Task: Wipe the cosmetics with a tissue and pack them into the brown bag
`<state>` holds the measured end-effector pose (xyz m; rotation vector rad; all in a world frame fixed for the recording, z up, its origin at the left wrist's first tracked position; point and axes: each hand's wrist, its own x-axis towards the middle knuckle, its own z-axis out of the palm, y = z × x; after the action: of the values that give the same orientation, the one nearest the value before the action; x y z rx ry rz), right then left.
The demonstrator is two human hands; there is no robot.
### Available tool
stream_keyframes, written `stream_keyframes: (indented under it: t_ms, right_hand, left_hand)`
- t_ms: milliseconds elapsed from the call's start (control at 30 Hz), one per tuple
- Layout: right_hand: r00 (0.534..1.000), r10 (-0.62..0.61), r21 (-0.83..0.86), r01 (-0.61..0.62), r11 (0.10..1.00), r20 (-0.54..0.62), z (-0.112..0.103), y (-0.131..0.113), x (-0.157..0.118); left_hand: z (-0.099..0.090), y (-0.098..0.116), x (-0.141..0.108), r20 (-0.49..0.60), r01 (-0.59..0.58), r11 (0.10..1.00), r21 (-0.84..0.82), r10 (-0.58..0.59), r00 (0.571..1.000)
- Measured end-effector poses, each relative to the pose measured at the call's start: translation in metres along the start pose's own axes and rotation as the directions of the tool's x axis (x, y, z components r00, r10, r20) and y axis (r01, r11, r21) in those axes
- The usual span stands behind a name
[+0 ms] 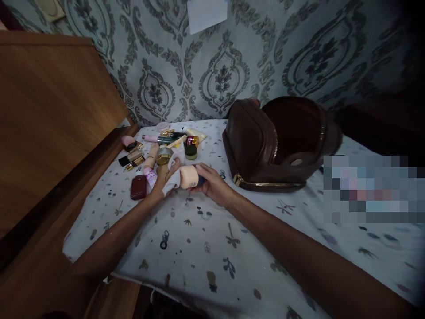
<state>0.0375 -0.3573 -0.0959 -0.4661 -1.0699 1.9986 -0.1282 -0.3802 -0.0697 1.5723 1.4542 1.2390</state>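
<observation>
You are gripping a bottle (188, 177) left of the bag (250, 137), long axis running left-right, dark end (201, 179) pointing right, peach body showing, left hand (161, 182) pressing white tissue (171, 181), right hand (215, 184) clasping

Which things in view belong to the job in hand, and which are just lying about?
In use:
bottle, in the right hand
cloth, in the left hand

Apparently just lying about, untouched now:
bag, open
red case
green jar
pale tube
</observation>
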Motion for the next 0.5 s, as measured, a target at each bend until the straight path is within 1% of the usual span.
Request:
stream_keyframes:
  t_ms: [100, 167, 233, 300, 333, 400, 500]
  right_hand:
    - [0.999, 0.026, 0.031, -0.025, 0.999, -0.021, -0.003, 0.0, 0.002]
    - [0.998, 0.046, 0.07, -0.043, 0.997, -0.044, -0.004, 0.0, 0.004]
    - [0.995, 0.053, 0.123, -0.043, 0.992, -0.08, -0.005, 0.0, 0.005]
    - [0.992, 0.058, 0.177, -0.037, 0.984, -0.115, -0.004, 0.0, 0.005]
    - [0.99, 0.065, 0.197, -0.04, 0.98, -0.125, -0.003, 0.0, 0.006]
    - [0.988, 0.094, 0.209, -0.068, 0.976, -0.119, -0.002, 0.0, 0.006]
    - [0.988, 0.136, 0.178, -0.121, 0.977, -0.074, -0.001, 0.0, 0.005]
  left_hand:
    - [0.003, 0.001, -0.004, 0.078, -0.093, 0.995, 0.038, 0.09, 0.993]
    - [0.005, -0.001, -0.007, 0.12, -0.191, 0.976, 0.101, 0.179, 0.976]
    - [0.006, -0.005, -0.01, 0.166, -0.324, 0.919, 0.222, 0.292, 0.942]
    - [0.007, -0.009, -0.012, 0.215, -0.432, 0.824, 0.366, 0.377, 0.901]
    - [0.006, -0.009, -0.013, 0.234, -0.455, 0.782, 0.425, 0.391, 0.89]
    - [0.005, -0.009, -0.014, 0.257, -0.462, 0.719, 0.52, 0.384, 0.887]
    - [0.0, -0.004, -0.012, 0.253, -0.418, 0.622, 0.662, 0.34, 0.906]
